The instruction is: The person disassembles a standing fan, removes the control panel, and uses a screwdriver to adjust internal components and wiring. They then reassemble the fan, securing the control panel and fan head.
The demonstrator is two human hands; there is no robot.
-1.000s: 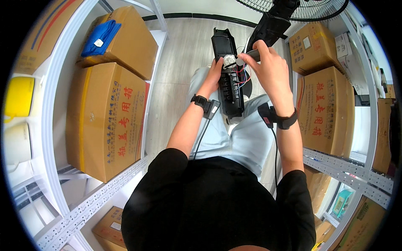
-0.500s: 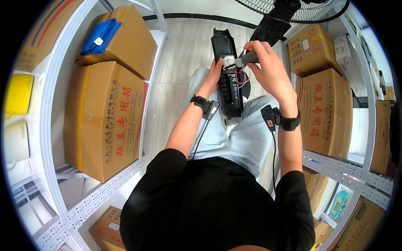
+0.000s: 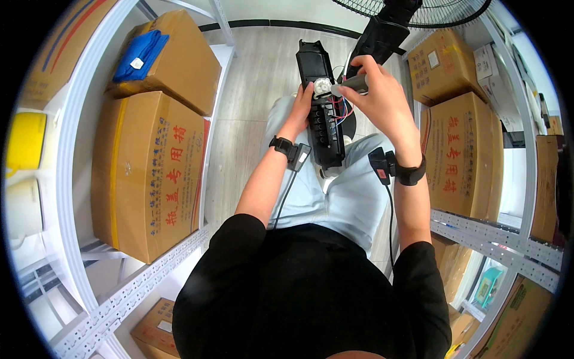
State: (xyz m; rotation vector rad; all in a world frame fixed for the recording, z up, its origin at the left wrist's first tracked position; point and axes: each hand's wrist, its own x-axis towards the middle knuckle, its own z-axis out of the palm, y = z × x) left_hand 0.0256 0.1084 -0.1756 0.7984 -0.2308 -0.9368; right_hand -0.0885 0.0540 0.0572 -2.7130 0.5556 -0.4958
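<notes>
A long black fan control housing [image 3: 326, 140] with a row of dark round parts lies open over my legs. Fingers of my left hand [image 3: 299, 113] are closed round its left edge, beside a white round geared part [image 3: 322, 86]. In my right hand [image 3: 382, 99] is a grey-handled screwdriver [image 3: 357, 85], held between thumb and fingers. It tilts leftward toward the white part; whether its tip touches is too small to tell. Red, blue and white wires [image 3: 343, 112] loop out of the housing's right side, below the screwdriver.
A black stand fan's neck [image 3: 379, 40] and wire cage [image 3: 448, 15] stand beyond my right hand. Metal shelves [image 3: 128, 305] with cardboard boxes [image 3: 143, 179] flank me on both sides. A blue cloth [image 3: 140, 55] lies on a left box.
The screwdriver has turned slightly in my right hand, and its handle is more covered by the fingers. The housing and both hands sit slightly farther left in the picture.
</notes>
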